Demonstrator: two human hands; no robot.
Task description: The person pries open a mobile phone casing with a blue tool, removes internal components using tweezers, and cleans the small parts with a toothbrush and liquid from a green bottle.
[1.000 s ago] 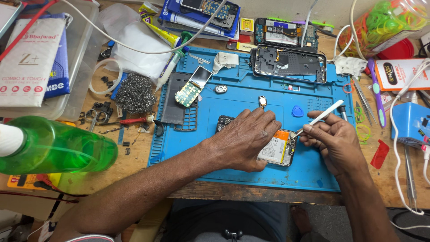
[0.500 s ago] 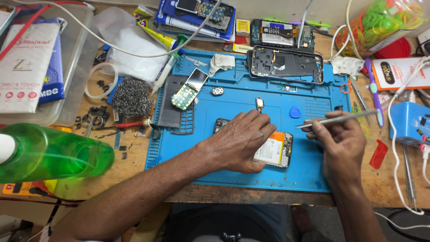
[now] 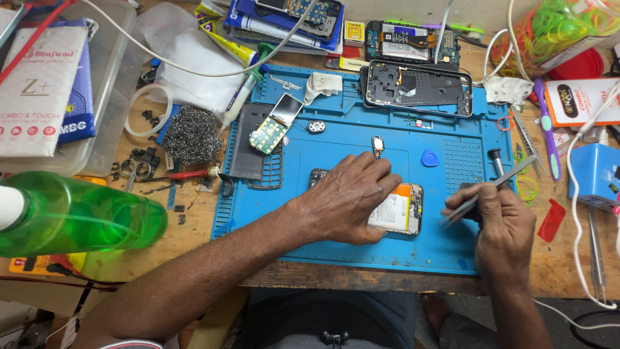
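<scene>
1. Bottle (image 3: 77,216) of green see-through plastic lies at the far left, close to the camera, over the edge of the wooden bench (image 3: 194,220).
2. Steel wool (image 3: 192,134) sits in a grey tangle further back, just off the left edge of the blue work mat (image 3: 336,139), with small red-handled pliers (image 3: 187,174) just in front of it.
3. A small circuit board with its screen (image 3: 276,123) lies tilted on the mat's left part, partly over a dark phone cover (image 3: 248,152).
4. The left hand (image 3: 349,197) lies palm down on an opened phone (image 3: 397,210), fingers spread flat and pressing it to the mat; nothing is gripped. The phone sits at the middle of the mat near its front edge, its white and orange battery showing to the right of the hand.
5. A dark phone frame (image 3: 416,87) rests at the back of the mat, above the hands.
6. The right hand (image 3: 500,223) is just right of the phone and clear of it, fingers closed around metal tweezers (image 3: 494,187). The tweezers slant up to the right, their tips pointing left towards the phone without touching it.
7. A blue plectrum-shaped pry pick (image 3: 430,158) lies on the mat between the frame and the right hand.
8. A blue device (image 3: 594,174) with cables stands on the bench at the far right.
</scene>
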